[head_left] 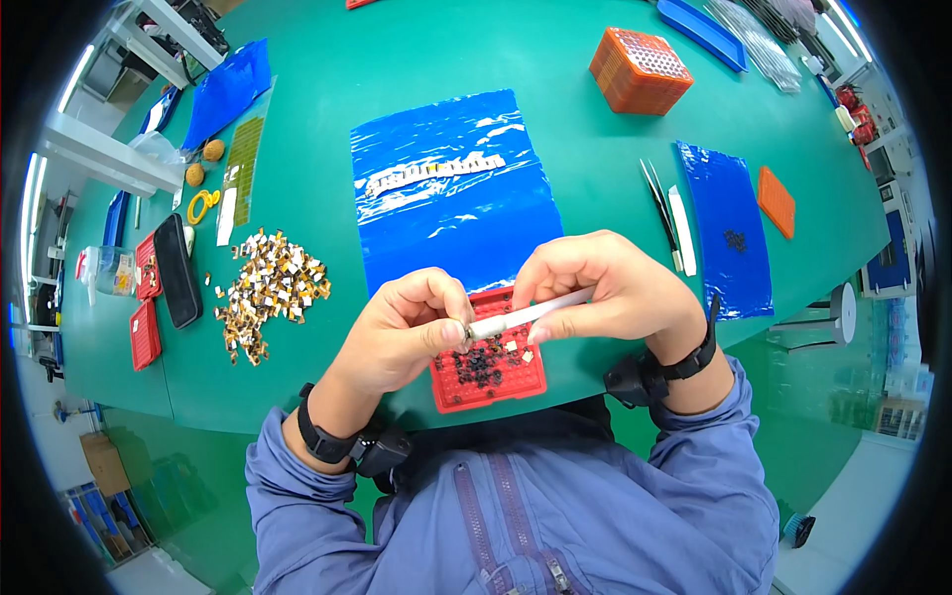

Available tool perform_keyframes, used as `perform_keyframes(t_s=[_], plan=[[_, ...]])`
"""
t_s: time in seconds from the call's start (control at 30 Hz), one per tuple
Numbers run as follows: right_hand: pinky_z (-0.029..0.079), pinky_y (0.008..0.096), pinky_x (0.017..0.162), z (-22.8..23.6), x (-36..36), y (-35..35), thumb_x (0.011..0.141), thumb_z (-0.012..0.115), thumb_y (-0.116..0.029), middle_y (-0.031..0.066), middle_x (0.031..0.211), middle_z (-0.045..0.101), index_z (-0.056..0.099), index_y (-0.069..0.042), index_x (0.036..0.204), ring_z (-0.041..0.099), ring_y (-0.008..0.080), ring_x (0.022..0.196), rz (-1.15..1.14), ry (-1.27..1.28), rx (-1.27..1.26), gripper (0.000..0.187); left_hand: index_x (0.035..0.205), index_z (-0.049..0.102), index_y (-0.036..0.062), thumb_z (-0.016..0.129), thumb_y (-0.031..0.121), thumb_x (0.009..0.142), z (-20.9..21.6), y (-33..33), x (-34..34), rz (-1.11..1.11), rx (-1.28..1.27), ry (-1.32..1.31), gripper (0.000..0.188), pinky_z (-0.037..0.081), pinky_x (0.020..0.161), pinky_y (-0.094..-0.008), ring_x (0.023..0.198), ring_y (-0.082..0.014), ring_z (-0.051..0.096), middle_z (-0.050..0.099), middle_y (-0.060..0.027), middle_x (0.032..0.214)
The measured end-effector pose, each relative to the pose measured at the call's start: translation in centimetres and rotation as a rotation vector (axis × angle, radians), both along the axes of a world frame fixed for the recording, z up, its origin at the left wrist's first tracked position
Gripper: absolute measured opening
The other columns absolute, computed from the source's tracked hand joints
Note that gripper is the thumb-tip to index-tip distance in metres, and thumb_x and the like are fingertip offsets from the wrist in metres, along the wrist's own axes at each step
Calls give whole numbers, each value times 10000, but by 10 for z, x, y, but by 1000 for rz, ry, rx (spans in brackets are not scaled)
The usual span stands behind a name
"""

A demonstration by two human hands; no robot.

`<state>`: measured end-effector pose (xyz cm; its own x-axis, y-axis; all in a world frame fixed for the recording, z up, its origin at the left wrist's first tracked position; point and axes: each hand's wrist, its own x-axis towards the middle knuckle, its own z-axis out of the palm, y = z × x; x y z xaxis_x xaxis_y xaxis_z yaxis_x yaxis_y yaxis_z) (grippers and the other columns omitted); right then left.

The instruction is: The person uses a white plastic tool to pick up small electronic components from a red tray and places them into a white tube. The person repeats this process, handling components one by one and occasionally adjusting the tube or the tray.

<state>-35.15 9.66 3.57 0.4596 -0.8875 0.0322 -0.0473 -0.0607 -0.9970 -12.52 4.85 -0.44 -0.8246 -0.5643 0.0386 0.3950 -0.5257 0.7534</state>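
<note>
My right hand (607,288) grips a slim white stick-like tool (531,313), slanting down to the left. At the tool's tip, my left hand (416,322) pinches its thumb and forefinger together around something too small to make out. Below both hands lies a red dimpled tray (456,397) strewn with small black parts (483,367) and a few pale square bits. Just beyond, a blue film sheet (446,233) carries a row of small white pieces (433,173).
Left of my hands lies a pile of small gold-and-white pieces (270,288), beside a black phone (178,270). To the right are black tweezers (659,203) and another blue sheet (729,258) with black parts. Stacked orange trays (642,74) stand farther back.
</note>
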Motion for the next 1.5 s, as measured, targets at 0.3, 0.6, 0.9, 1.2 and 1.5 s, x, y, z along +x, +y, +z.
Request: perform_keyframes(t_s=[0.3, 0.6, 0.9, 1.2, 1.5], plan=[[357, 175, 481, 14, -5, -2, 813, 642, -69, 18, 693, 602, 628, -4, 853, 477, 20, 565, 46, 133, 109, 78, 838, 537, 24, 626, 39, 815, 0, -1, 0, -5, -17, -14, 93, 413, 651, -214, 718, -85, 516, 556, -38, 794], [351, 183, 465, 10, -6, -3, 812, 645, -95, 5, 661, 584, 614, -11, 869, 471, 36, 531, 86, 129, 102, 106, 827, 536, 21, 633, 27, 805, -1, 0, 0, -6, -43, -19, 99, 413, 653, -222, 723, -97, 516, 555, -45, 795], [380, 233, 469, 1, -5, -4, 856, 589, -146, 7, 594, 559, 615, -26, 876, 504, 76, 503, 98, 134, -107, 125, 821, 538, 26, 637, 29, 800, 2, 2, -2, 17, -87, -8, 101, 405, 633, -224, 714, -96, 504, 544, -50, 786], [402, 216, 492, 1, -10, -6, 811, 647, -105, 37, 674, 604, 634, -13, 850, 541, 78, 571, 151, 202, -88, 102, 813, 541, 23, 639, 15, 794, 3, 3, 1, -13, -152, -115, 100, 400, 626, -209, 708, -88, 506, 546, -41, 789], [361, 193, 476, 3, -17, -8, 785, 684, -130, 2, 626, 561, 622, -9, 821, 477, 42, 546, 61, 190, -112, 140, 793, 491, 69, 620, 137, 835, 6, 2, -3, -10, -160, -58, 152, 400, 607, -263, 655, -134, 482, 495, -34, 724]])
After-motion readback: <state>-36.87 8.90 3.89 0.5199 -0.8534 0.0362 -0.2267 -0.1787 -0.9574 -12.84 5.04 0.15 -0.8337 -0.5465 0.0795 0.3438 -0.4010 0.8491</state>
